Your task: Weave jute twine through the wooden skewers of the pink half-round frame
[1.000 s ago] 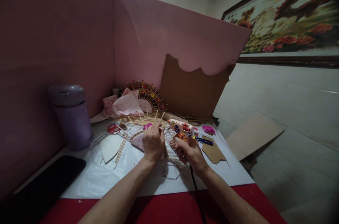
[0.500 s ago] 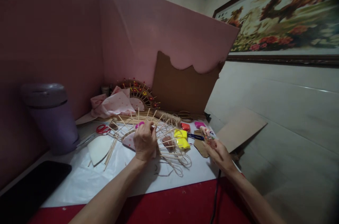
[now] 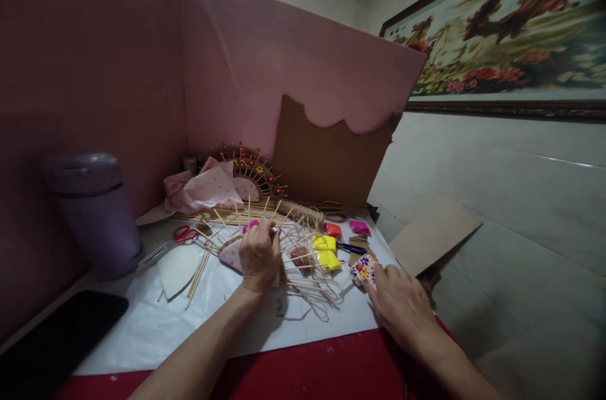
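My left hand (image 3: 259, 253) is closed on a half-made fan of thin wooden sticks (image 3: 293, 242) with a pink dotted base, pinching it near the hub. Loose twine (image 3: 315, 296) trails from the sticks onto the white paper sheet (image 3: 189, 318). My right hand (image 3: 400, 305) rests at the sheet's right edge, its fingers curled over a flower-patterned glue gun (image 3: 363, 269), of which only the front end shows. Between the hands lie two yellow packets (image 3: 326, 250) and a blue-handled cutter (image 3: 351, 248).
A purple tumbler (image 3: 95, 211) stands at the left and a black phone (image 3: 57, 340) lies near it. Red scissors (image 3: 185, 234), a finished stick fan (image 3: 250, 174), pink cloth (image 3: 203, 188) and a twine spool (image 3: 300, 212) sit behind. Torn cardboard (image 3: 326, 160) leans on the pink wall.
My right hand has carried the glue gun away from the stick fan to the right edge of the sheet and lowered it. The yellow packets are uncovered. The left hand has stayed put.
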Tool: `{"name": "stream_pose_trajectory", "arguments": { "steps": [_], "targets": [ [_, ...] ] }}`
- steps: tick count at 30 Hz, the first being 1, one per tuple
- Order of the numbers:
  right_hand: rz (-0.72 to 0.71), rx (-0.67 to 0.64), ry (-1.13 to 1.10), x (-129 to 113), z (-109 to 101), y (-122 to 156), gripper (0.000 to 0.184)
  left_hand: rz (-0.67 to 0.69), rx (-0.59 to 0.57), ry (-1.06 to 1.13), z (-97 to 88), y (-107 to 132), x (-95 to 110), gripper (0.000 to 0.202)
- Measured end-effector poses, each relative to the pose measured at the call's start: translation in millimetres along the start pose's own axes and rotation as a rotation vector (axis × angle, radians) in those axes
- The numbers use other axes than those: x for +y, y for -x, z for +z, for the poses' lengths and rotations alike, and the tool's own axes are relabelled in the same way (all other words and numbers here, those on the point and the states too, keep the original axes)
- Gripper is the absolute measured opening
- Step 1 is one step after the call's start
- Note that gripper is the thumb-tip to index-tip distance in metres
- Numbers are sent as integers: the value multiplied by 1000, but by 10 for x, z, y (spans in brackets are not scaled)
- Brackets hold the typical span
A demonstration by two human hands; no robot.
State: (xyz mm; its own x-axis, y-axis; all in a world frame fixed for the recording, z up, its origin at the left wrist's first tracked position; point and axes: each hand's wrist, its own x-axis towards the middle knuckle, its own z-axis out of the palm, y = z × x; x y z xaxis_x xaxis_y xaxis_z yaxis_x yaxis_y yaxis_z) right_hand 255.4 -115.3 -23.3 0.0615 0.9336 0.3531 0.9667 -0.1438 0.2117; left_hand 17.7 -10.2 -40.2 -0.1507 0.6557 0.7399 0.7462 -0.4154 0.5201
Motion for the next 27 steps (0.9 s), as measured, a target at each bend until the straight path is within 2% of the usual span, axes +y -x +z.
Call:
{"name": "stream_pose_trajectory", "arguments": {
  "steps": [1,3,5,7,11,19,27],
  "targets": [
    [-62,74,-49,-77,-104,-40,23,1,1,0,-2,1,2,5],
    [-226,200,-291,-285,-291,-155,20,2,0,1,-5,2,6,5],
    [-327,291,-496,-538,-416,-300,18,6,-4,3,-7,4,5,6],
    [-356,386,-564,-785,-467,-449,12,13,-7,4,-5,5,0,6],
    [-361,445,-613,-1120,-405,-675,8,18,-2,4,3,9,-13,9],
    [-326,472,-659,-1255,-178,-825,7,21,2,7,5,9,-5,10],
    [-318,493,-735,-1252,-136,-866,4,29,-13,2,-1,4,-3,6]
  ]
}}
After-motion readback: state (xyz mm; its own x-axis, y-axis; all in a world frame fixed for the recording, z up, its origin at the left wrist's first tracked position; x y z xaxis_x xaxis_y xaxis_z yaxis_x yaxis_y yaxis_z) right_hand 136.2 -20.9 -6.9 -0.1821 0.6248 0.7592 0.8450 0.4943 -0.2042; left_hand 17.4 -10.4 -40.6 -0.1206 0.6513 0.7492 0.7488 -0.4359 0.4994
